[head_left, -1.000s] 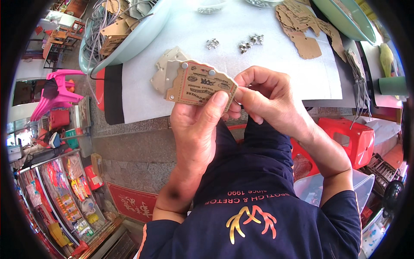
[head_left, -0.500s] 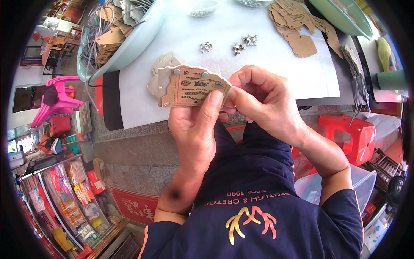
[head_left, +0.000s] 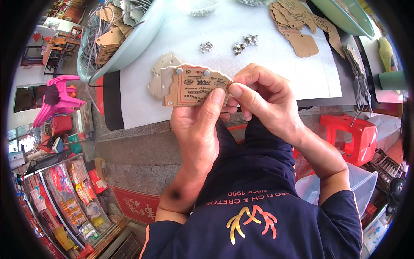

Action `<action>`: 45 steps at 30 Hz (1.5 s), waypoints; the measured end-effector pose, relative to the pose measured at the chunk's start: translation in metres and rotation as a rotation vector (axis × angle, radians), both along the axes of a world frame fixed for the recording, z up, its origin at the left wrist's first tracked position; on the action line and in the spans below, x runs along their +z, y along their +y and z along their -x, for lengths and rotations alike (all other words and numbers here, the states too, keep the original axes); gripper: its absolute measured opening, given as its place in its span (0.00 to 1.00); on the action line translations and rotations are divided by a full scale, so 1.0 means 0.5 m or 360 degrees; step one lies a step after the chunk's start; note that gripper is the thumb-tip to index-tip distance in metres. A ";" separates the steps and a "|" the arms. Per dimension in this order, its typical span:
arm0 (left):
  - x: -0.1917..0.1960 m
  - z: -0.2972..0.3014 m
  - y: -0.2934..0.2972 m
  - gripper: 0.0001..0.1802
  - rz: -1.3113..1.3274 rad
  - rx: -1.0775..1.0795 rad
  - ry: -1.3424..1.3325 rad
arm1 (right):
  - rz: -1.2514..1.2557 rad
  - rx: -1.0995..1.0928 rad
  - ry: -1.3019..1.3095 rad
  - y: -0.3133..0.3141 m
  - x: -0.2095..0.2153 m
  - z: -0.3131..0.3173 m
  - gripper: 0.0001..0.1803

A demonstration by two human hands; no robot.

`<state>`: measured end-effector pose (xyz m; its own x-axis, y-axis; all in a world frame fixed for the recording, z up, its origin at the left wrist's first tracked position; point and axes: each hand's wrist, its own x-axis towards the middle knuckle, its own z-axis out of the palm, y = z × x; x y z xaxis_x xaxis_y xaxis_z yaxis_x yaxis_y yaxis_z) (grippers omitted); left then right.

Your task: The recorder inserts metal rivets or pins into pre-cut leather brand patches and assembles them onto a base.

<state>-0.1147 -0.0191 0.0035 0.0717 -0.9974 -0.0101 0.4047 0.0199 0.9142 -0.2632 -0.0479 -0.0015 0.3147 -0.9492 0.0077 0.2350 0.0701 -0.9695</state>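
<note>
My left hand point(head_left: 198, 129) grips a brown printed cardboard tag point(head_left: 200, 86) with a wavy upper edge, thumb on its face and the other fingers hidden underneath. A grey card layer point(head_left: 167, 80) shows behind it. Two round silver rivets point(head_left: 207, 73) sit along the top edge, and a smaller round fitting is at the lower left corner. At the tag's right edge, my right hand point(head_left: 274, 105) has thumb and index finger closed close together; what lies between them, if anything, is hidden. Just beyond the tag, loose grey cards point(head_left: 156, 90) rest on the white sheet.
Small metal rivets point(head_left: 206, 46) lie in clusters on the white sheet point(head_left: 293, 82). A pale green basin point(head_left: 144, 36) at left holds tags and grey cords. Brown tags point(head_left: 304, 45) are piled at far right, near another basin point(head_left: 345, 17). A red stool point(head_left: 349, 134) stands at right.
Both hands and the tag have shifted very slightly right. My right thumb and index finger have changed their pose a little at the tag's edge. The left grip is unchanged.
</note>
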 end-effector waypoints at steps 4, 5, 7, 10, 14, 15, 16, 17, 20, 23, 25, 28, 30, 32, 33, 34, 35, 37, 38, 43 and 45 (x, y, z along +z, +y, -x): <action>-0.005 0.014 -0.007 0.14 0.0054 0.0095 0.0040 | 0.0328 0.0017 0.0075 -0.010 -0.016 0.006 0.05; -0.008 0.016 -0.009 0.15 0.0082 0.0173 0.0076 | 0.0414 0.0029 0.0106 -0.011 -0.017 0.006 0.06; -0.010 0.013 -0.009 0.15 0.0071 0.0139 0.0056 | 0.0218 0.0030 0.0053 -0.010 -0.009 0.004 0.06; -0.017 0.008 -0.015 0.15 0.0073 0.0081 0.0029 | -0.0042 0.0026 0.0028 -0.014 0.010 -0.002 0.08; -0.017 0.008 -0.020 0.16 0.0134 0.0029 0.0046 | -0.0273 0.0135 0.0012 -0.027 0.023 0.011 0.13; -0.015 0.009 -0.019 0.16 0.0136 0.0027 0.0046 | -0.0271 0.0133 0.0011 -0.026 0.023 0.011 0.13; -0.011 0.011 -0.017 0.16 0.0096 0.0064 0.0009 | -0.0311 0.0137 -0.0023 -0.025 0.022 0.011 0.14; -0.006 0.013 -0.014 0.15 0.0057 0.0102 -0.0026 | -0.0350 0.0141 -0.0057 -0.024 0.022 0.010 0.15; 0.005 0.020 -0.009 0.16 -0.0044 0.0240 -0.0049 | -0.0311 0.0087 0.0127 -0.019 0.026 0.005 0.12; 0.005 0.014 -0.006 0.16 -0.0089 0.0225 -0.0041 | -0.0249 0.0002 0.0065 -0.012 0.018 -0.003 0.09; 0.002 0.006 -0.003 0.17 -0.0077 0.0212 -0.0021 | -0.0212 -0.0061 0.0057 -0.007 0.011 -0.013 0.09; -0.003 0.003 -0.002 0.17 -0.0041 0.0219 0.0017 | -0.0184 -0.0128 0.0074 0.003 0.011 -0.020 0.08; -0.001 0.002 0.000 0.17 -0.0014 0.0244 0.0035 | -0.0189 -0.0125 0.0098 0.002 0.004 -0.020 0.08; 0.002 0.000 0.002 0.16 -0.0031 0.0234 0.0089 | 0.0251 -0.0094 0.0337 -0.003 -0.012 -0.013 0.07; -0.001 -0.005 0.004 0.16 -0.0025 0.0241 0.0095 | 0.0102 -0.0014 0.0395 -0.005 -0.002 -0.006 0.07; -0.008 -0.012 0.007 0.15 -0.0042 0.0200 0.0082 | 0.0108 -0.0007 0.0401 -0.013 0.000 0.002 0.07; -0.012 -0.017 0.007 0.14 -0.0060 0.0160 0.0068 | 0.0309 -0.0124 0.0596 -0.029 0.000 0.011 0.06; -0.013 -0.021 0.007 0.15 -0.0088 0.0161 0.0059 | 0.0603 -0.0330 0.0808 -0.070 -0.006 0.031 0.06; -0.015 -0.022 0.007 0.15 -0.0122 0.0158 0.0041 | 0.0688 -0.0369 0.1018 -0.086 0.008 0.044 0.04; -0.018 -0.023 0.002 0.15 -0.0154 0.0147 0.0039 | 0.1325 -0.0275 0.1447 -0.144 0.020 0.079 0.04; -0.018 -0.023 0.000 0.15 -0.0152 0.0136 0.0034 | 0.1511 -0.0165 0.1465 -0.158 0.016 0.079 0.05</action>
